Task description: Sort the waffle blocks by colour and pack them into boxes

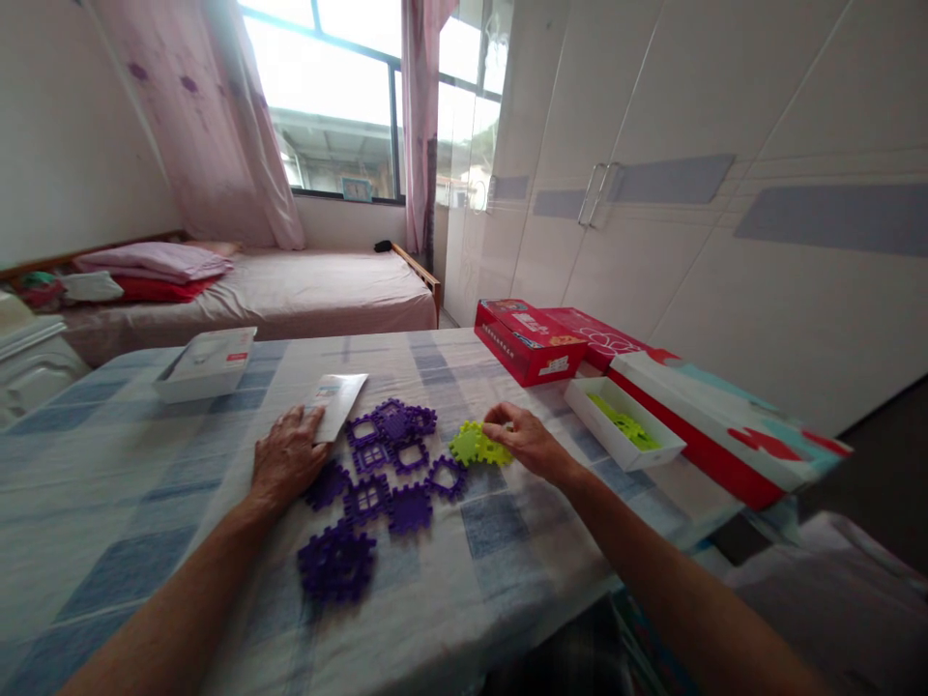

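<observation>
My left hand (pixel 286 456) lies flat, fingertips at the lower edge of a white printed leaflet (pixel 340 404). Beside it, purple interlocking building pieces are spread out: some are open frames (pixel 411 456), others windowed (pixel 368 497) or solid squares (pixel 410 508). A heap of purple pieces (pixel 337 563) sits nearer to me. At the right edge of this group, my right hand (pixel 528 441) has its thumb and fingers closed at the edge of yellow-green interlocking building pieces (pixel 468 445). The fingers partly cover those pieces, so the exact grip is hidden.
A white box (pixel 624 452) on the right contains more yellow-green pieces. Behind it stand a red box (pixel 529 348) and a long red-and-white box (pixel 725 416). Another white box (pixel 207 372) is at the back left. A checked cloth (pixel 500 522) covers the table.
</observation>
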{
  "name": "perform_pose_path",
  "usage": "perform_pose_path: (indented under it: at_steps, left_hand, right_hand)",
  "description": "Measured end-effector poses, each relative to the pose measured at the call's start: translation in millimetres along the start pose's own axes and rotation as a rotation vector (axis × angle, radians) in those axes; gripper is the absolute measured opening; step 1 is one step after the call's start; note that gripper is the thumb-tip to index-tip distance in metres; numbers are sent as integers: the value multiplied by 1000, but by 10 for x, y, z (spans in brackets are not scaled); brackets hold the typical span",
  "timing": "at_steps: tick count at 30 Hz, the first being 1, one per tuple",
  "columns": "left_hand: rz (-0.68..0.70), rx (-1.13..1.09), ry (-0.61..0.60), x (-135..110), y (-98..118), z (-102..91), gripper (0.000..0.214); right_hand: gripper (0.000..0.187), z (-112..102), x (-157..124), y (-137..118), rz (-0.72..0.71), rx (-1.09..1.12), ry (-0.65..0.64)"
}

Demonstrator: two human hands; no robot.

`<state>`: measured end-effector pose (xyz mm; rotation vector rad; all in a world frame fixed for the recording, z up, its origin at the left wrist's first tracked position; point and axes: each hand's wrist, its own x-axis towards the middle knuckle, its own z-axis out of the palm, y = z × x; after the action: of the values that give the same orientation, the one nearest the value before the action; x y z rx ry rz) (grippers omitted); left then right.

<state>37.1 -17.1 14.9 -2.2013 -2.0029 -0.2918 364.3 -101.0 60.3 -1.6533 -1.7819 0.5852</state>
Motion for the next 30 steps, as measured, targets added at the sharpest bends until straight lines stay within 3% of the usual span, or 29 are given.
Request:
perform_pose_path:
  at_steps: [4, 7, 18, 21, 25, 28, 30]
  left_hand:
    - [0, -15, -5, -2, 4, -4, 53]
    - [-1, -22, 8, 1, 3, 6, 53]
    - [16, 0, -2, 6, -21, 21, 53]
    - [24, -12, 6, 4, -27, 21, 53]
    - [37, -22, 6, 3, -26, 12, 51]
    - [30, -9, -3, 9, -25, 9, 51]
    - [25, -2, -6, 14, -28, 14, 51]
  right_hand:
    - [48, 156, 110, 22, 53, -281, -25]
    - [63, 190, 112, 64, 61, -339, -95]
    - [37, 180, 23, 77, -54, 78, -3]
    - [35, -60, -37, 157, -4, 147, 162]
    - [43, -703, -95, 481, 56, 93, 511]
    - [51, -1162, -106, 840, 185, 46, 651]
    - [53, -1348, -102, 1068, 276, 0, 670]
